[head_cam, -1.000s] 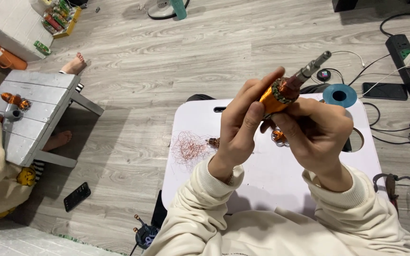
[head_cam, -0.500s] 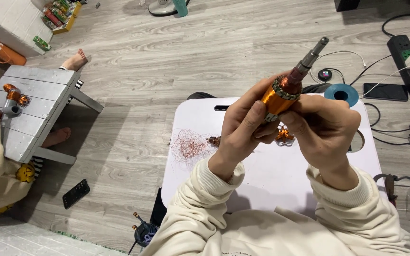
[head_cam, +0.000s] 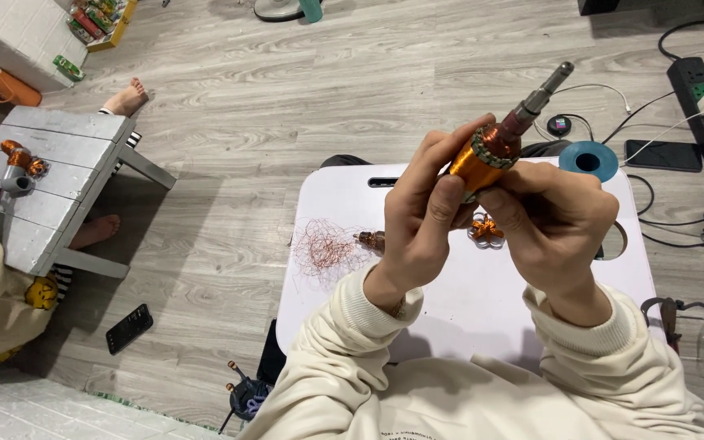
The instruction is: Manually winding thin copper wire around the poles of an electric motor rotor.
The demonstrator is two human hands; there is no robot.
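Little has shifted since a moment ago: both hands still hold the motor armature up over the lap table, its shaft tilted a touch more toward the upper right. Grey wooden floor (head_cam: 287, 106) fills the view, with a white lap table (head_cam: 466, 310) in front of the person and a grey slatted bench (head_cam: 50, 179) at the left, where another person's sleeve and bare feet show. On the table lie a tangle of copper wire (head_cam: 326, 248) and a small copper-wound part (head_cam: 487, 229); a blue tape roll (head_cam: 588, 160) sits at its far edge. The left hand (head_cam: 425, 224) and right hand (head_cam: 560, 220) are together, fingers closed around the orange motor armature (head_cam: 486, 156), whose steel shaft (head_cam: 543, 91) points away.
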